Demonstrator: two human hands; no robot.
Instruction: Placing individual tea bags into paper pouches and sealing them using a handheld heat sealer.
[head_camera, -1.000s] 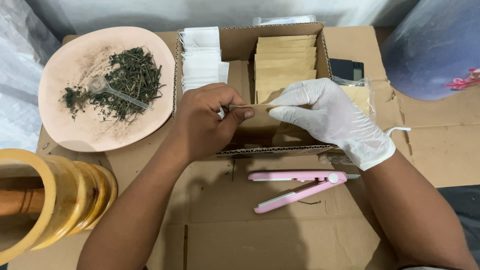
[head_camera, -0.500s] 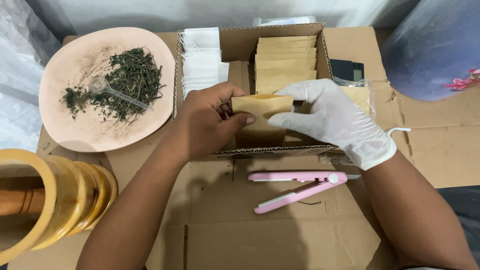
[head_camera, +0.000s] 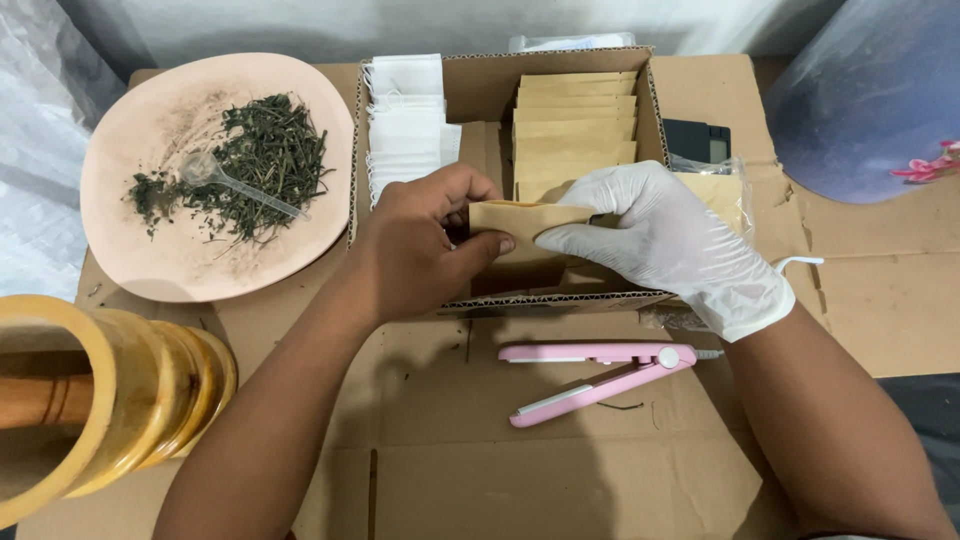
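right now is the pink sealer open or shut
Open: the pink sealer lies on the cardboard with its two arms spread apart in a V.

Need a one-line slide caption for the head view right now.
Bare left hand and white-gloved right hand hold a tan paper pouch over an open cardboard box, beside a plate of dried leaves.

Brown paper envelope (head_camera: 520, 217) turned from edge-on to flat — face up.

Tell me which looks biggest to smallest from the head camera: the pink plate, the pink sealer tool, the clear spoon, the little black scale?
1. Pink plate, by far the largest.
2. Pink sealer tool.
3. Clear spoon lying on the plate.
4. Black scale, though a bag hides part of it, so the last two are unsure.
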